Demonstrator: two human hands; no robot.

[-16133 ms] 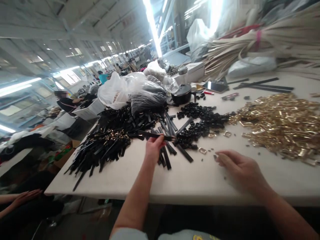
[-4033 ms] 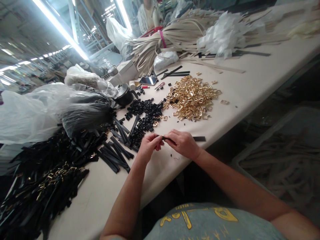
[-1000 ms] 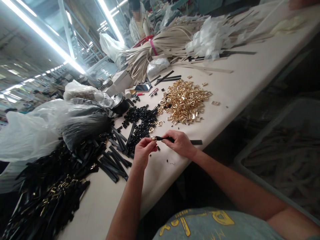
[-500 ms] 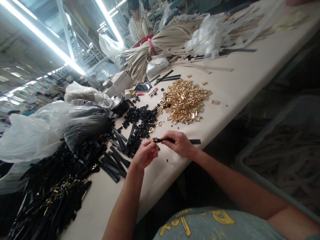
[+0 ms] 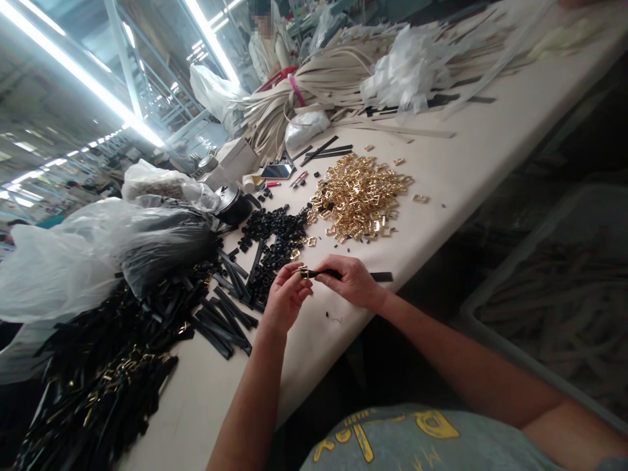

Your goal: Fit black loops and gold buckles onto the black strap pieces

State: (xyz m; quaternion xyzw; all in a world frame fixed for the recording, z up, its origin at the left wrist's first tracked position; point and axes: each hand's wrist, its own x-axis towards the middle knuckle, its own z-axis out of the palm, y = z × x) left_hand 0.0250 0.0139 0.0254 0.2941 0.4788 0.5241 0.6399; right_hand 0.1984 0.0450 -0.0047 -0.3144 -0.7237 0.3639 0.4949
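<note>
My left hand (image 5: 286,296) pinches a small gold buckle (image 5: 303,271) between thumb and fingers. A black strap (image 5: 331,273) runs from the buckle into my right hand (image 5: 354,282), whose fingers are closed around it. Past the right hand, a flat black strip (image 5: 381,277) shows toward the table edge; I cannot tell whether it is the same strap. Beyond my hands lies a heap of gold buckles (image 5: 360,196). Small black loops (image 5: 275,242) are piled to its left, close to my left hand, with cut black strips (image 5: 223,320) beside them.
A large pile of black straps with buckles (image 5: 112,366) covers the table's left end, under plastic bags (image 5: 73,255). Farther back are a dark metal pot (image 5: 233,204), a phone (image 5: 278,171) and bundled beige strips (image 5: 314,82). A bin (image 5: 473,314) stands right of the table (image 5: 432,229).
My left hand has risen slightly, and its fingers have shifted around the buckle. The right hand keeps its grip on the strap, almost unmoved. The view has shifted a little.
</note>
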